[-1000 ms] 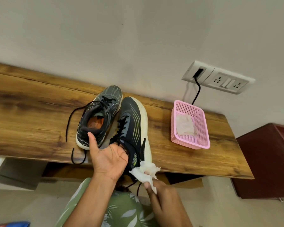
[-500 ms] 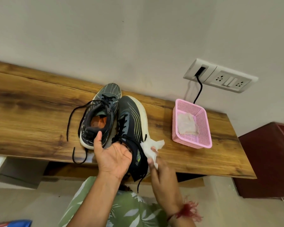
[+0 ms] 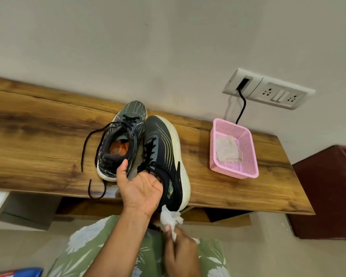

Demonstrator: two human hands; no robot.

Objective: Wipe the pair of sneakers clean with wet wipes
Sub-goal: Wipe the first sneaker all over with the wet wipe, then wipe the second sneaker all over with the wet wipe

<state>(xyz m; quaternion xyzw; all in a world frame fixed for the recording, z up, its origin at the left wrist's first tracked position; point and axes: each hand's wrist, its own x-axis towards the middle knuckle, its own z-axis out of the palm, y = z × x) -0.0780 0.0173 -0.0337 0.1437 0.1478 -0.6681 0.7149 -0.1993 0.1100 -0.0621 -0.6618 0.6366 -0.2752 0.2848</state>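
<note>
A plain off-white wall (image 3: 128, 47) fills the upper half, evenly lit and faintly smudged. Fixed to it at the right is a white socket panel (image 3: 278, 92) — a black cable (image 3: 242, 108) is plugged into its left end and hangs down toward the countertop. The long wooden countertop (image 3: 38, 146), with bold dark grain, runs along the wall. A dark red cabinet (image 3: 328, 192) stands just beside its right end, on a pale floor (image 3: 268, 254).
</note>
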